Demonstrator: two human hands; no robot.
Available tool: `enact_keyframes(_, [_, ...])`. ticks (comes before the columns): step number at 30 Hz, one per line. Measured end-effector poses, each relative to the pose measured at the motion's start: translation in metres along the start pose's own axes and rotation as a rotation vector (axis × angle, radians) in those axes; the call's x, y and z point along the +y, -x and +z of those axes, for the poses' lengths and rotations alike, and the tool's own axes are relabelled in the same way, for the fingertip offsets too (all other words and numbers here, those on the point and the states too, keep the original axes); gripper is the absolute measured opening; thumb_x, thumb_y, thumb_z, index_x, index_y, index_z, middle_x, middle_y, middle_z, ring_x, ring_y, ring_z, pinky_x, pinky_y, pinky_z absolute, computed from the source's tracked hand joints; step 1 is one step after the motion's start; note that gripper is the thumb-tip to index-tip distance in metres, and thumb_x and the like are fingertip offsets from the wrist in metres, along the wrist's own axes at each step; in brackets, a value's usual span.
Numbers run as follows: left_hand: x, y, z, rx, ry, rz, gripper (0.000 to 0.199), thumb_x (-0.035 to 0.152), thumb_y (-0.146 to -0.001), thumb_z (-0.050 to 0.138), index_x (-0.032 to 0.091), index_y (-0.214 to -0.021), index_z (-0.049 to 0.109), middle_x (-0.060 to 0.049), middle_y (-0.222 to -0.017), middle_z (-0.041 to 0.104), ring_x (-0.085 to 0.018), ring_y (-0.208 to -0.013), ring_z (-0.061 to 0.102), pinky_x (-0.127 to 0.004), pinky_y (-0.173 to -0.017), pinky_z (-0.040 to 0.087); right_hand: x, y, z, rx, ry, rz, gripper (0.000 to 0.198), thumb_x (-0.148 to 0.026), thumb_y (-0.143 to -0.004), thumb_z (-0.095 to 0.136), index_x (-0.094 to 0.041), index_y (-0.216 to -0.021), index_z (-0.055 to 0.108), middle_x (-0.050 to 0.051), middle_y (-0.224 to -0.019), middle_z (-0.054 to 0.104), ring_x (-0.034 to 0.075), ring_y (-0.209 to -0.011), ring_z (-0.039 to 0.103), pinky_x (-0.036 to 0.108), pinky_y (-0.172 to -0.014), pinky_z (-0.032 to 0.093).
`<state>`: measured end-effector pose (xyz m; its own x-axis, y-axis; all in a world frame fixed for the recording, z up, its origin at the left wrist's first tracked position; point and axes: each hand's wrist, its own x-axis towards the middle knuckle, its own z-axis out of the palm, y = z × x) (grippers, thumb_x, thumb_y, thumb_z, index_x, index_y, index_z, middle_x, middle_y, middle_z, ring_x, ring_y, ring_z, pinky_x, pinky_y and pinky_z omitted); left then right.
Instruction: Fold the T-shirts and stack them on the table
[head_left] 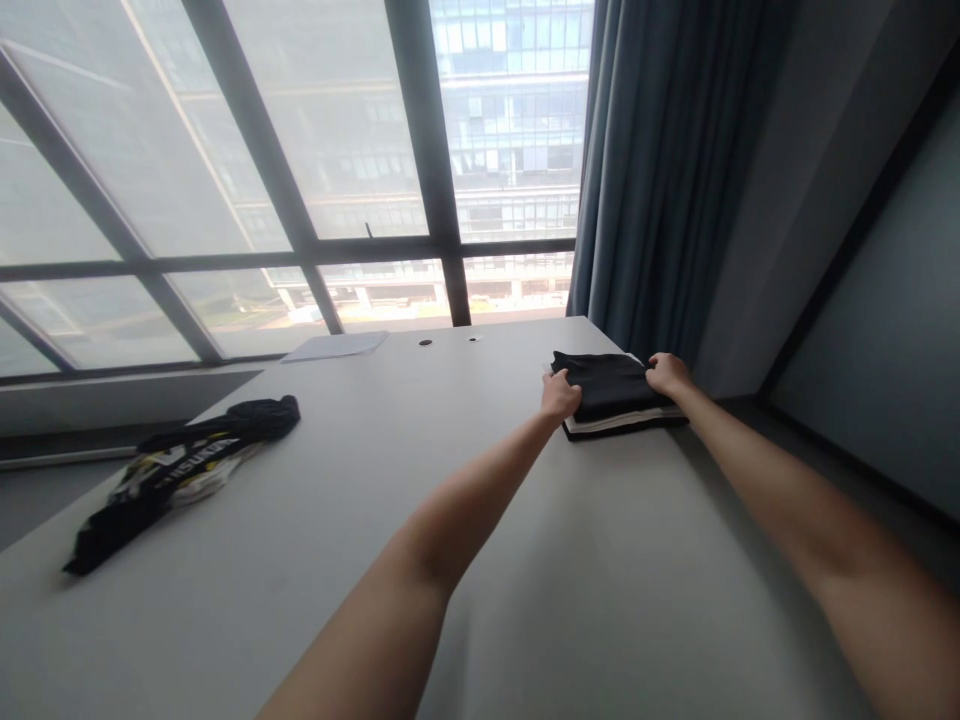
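Observation:
A stack of folded clothes (626,422) lies near the right edge of the white table, with black and pale layers showing at its front. On top is a folded black garment (604,385). My left hand (561,394) pinches that garment at its left side, fingers closed on the cloth. At its right side my right hand (667,376) is closed on the edge in the same way. Both arms are stretched forward. Whether the black garment is lifted off the layers under it, I cannot tell.
A crumpled black garment with white and yellow print (184,460) lies on the left of the white table (420,480). Pale sheets (334,346) and two small cable holes sit at the far edge. Beyond are windows (360,130) and a dark blue curtain (675,170).

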<state>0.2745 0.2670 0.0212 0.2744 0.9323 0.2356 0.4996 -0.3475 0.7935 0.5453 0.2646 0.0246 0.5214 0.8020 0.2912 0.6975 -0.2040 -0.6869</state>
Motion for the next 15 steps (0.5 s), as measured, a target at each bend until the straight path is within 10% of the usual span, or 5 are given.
enact_keyframes(8, [-0.001,0.028,0.001,-0.238,-0.426,0.178,0.051,0.039,-0.104,0.042,0.019,-0.151,0.048,-0.015,-0.167,0.031,-0.038,-0.156,0.019,-0.066,-0.121,0.023,-0.04,0.039,0.037,-0.075,0.365,-0.334,0.051,-0.036,-0.1,0.044,-0.013,-0.143,0.06,0.017,-0.156,0.048,0.033,-0.144,0.041,0.048,-0.118,0.034])
enact_keyframes(15, [-0.032,0.034,-0.035,0.034,-0.417,0.254,0.038,0.025,-0.1,0.048,0.019,-0.134,0.065,-0.013,-0.149,0.055,-0.026,-0.143,0.044,-0.044,-0.12,0.035,-0.115,0.053,0.09,-0.264,0.333,-0.39,0.056,-0.033,-0.103,0.034,-0.012,-0.154,0.045,0.016,-0.166,0.033,0.029,-0.153,0.027,0.052,-0.124,0.024])
